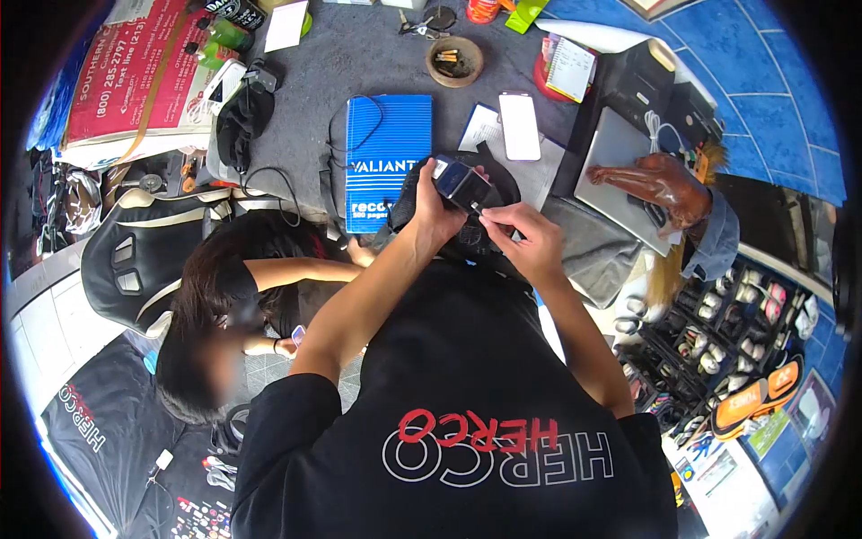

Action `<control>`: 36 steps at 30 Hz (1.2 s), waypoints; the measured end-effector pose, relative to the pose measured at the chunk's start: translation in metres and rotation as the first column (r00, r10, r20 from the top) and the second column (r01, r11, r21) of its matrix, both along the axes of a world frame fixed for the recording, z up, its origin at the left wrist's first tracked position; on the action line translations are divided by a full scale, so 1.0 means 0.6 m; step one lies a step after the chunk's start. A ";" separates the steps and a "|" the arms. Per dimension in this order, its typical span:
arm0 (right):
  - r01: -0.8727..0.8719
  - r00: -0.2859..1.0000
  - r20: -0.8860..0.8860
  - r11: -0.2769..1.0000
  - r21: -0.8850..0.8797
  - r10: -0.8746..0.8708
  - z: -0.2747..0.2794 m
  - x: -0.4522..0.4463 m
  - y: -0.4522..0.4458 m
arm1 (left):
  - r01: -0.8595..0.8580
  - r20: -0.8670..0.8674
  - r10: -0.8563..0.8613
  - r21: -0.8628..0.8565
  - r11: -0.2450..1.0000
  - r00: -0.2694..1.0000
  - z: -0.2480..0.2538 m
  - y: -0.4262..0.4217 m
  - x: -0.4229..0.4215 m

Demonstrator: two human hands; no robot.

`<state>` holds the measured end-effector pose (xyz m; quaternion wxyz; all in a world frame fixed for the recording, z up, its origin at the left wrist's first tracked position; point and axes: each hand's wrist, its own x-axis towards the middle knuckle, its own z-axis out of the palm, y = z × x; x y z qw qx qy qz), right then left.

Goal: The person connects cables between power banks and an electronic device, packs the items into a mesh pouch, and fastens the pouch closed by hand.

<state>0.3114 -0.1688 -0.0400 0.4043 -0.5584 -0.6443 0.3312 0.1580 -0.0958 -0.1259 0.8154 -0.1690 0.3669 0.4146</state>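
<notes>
My left hand (435, 208) is wrapped round a small dark boxy device (462, 185), held above the table's front edge. Close to the device's right side, my right hand (525, 235) pinches a small light-coloured piece (477, 207) between thumb and finger; what it is cannot be made out. Beneath and behind the device lies a black mesh-like item (503, 171). Left of it a blue record book (388, 135) lies flat on the grey table (314, 67). A white-screened phone (520, 127) rests on papers beyond my hands.
A laptop (611, 171) with a brown figurine (660, 187) stands at the right. A wooden bowl (454, 61) and a notepad (571, 67) are farther back. At the left, a person (215, 323) sits close by, near a black chair (130, 256) and a red-white box (126, 76).
</notes>
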 end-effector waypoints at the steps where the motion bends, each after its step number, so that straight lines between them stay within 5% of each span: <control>1: 0.004 1.000 0.002 1.000 -0.002 -0.004 0.000 0.000 -0.001 | 0.003 -0.013 -0.003 -0.007 1.000 1.000 0.003 -0.001 0.001; 8: -0.086 0.987 0.141 0.994 0.066 0.076 -0.012 0.007 -0.003 | -0.011 -0.052 0.014 0.051 0.999 0.999 -0.040 -0.008 -0.007; 16: -0.136 0.978 0.169 0.990 0.048 0.126 -0.022 0.011 -0.005 | -0.013 -0.389 0.047 0.087 0.996 0.920 -0.010 -0.014 -0.004; 29: -0.195 0.963 0.207 0.975 0.105 0.171 -0.015 -0.006 0.004 | 0.038 -0.285 -0.030 0.024 0.999 0.958 -0.015 -0.007 -0.023; 36: -0.215 0.953 0.256 0.957 0.195 0.162 -0.030 -0.006 -0.017 | -0.025 -0.656 -0.020 -0.060 0.998 0.754 -0.019 -0.006 -0.008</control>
